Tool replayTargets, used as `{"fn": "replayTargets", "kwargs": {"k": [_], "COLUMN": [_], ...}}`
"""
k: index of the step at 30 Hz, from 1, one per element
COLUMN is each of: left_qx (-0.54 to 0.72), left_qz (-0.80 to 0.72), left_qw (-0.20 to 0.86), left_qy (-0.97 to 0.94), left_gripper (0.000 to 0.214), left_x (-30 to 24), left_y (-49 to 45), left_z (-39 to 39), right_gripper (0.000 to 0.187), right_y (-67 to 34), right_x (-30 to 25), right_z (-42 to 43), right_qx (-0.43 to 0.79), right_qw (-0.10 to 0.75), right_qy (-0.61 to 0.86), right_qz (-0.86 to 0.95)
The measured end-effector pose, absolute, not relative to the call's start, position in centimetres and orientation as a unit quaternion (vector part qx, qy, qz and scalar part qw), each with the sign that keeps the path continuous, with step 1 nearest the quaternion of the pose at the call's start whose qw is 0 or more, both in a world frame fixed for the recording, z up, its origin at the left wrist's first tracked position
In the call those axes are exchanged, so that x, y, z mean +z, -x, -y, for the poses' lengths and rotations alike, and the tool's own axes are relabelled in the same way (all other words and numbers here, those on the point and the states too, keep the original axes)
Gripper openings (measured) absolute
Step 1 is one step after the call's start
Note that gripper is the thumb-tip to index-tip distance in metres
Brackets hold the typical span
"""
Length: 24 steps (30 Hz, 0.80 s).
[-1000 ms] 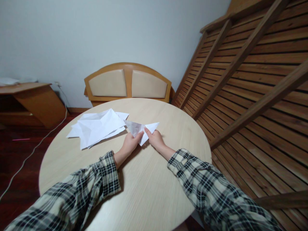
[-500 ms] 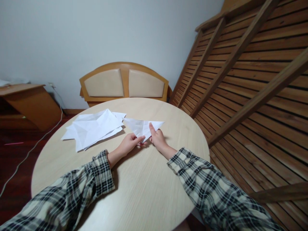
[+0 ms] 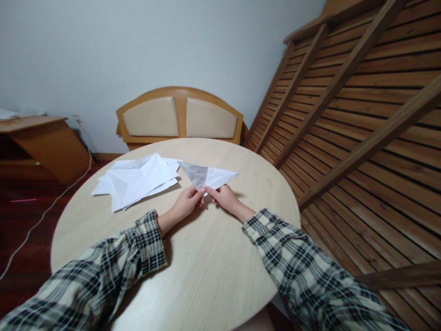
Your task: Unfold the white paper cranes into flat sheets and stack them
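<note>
A white sheet folded into a triangle (image 3: pixel 208 175) is held just above the round pale wooden table (image 3: pixel 206 266), its point toward me. My left hand (image 3: pixel 186 202) pinches the triangle's near tip from the left. My right hand (image 3: pixel 223 197) pinches the same tip from the right, the fingertips of both hands almost meeting. Both arms wear plaid sleeves and rest across the tabletop.
A loose pile of creased white paper sheets (image 3: pixel 138 179) lies on the table left of the hands. A wooden chair with padded back (image 3: pixel 179 117) stands behind the table. A slatted wooden frame (image 3: pixel 361 115) leans at right. A low wooden shelf (image 3: pixel 44 142) and a cable are at left.
The folded triangle has opened flatter and turned, its wide edge now away from me. My right finger slid from the middle of the paper down to the near tip, beside my left fingers.
</note>
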<state>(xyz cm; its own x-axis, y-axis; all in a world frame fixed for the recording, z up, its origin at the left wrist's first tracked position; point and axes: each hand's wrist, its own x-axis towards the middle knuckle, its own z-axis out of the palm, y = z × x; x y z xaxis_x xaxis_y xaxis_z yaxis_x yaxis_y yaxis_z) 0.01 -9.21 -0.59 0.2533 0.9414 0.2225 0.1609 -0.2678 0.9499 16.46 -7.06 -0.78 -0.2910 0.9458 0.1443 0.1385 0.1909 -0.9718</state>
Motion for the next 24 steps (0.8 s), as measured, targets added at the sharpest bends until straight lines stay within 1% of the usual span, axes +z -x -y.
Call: {"fn": "replayTargets", "kwargs": {"k": [3,10,13,15,19,24], "left_qx": [0.452,0.414,0.404,0.397,0.426,0.47], "left_qz": [-0.418,-0.368,-0.35,-0.354,-0.374,-0.369], "left_qw": [0.438,0.51,0.563,0.579,0.59,0.591], "left_qy": [-0.655,-0.658,-0.63,-0.617,-0.575,-0.543], "left_gripper": [0.031,0.023,0.023,0.02,0.017,0.018], "left_x": [-0.9,-0.7,-0.2,-0.1,-0.3,-0.7], "left_y": [0.0,0.8,1.7,2.4,3.0,2.6], "left_z": [9.1,8.9,8.8,8.8,8.7,8.5], "right_gripper": [0.054,0.059,0.062,0.063,0.066,0.067], "right_y": [-16.4,-16.5,-16.8,-17.3,-18.5,-19.0], "right_x": [-0.8,-1.2,-1.2,-1.1,-0.7,-0.6], "right_z": [7.1,6.7,6.3,5.9,4.9,4.4], "right_qx": [0.466,0.468,0.457,0.436,0.4,0.403], "right_qw": [0.422,0.428,0.448,0.469,0.515,0.529], "right_qy": [0.418,0.428,0.443,0.455,0.458,0.447], "right_qz": [0.655,0.644,0.628,0.619,0.604,0.598]}}
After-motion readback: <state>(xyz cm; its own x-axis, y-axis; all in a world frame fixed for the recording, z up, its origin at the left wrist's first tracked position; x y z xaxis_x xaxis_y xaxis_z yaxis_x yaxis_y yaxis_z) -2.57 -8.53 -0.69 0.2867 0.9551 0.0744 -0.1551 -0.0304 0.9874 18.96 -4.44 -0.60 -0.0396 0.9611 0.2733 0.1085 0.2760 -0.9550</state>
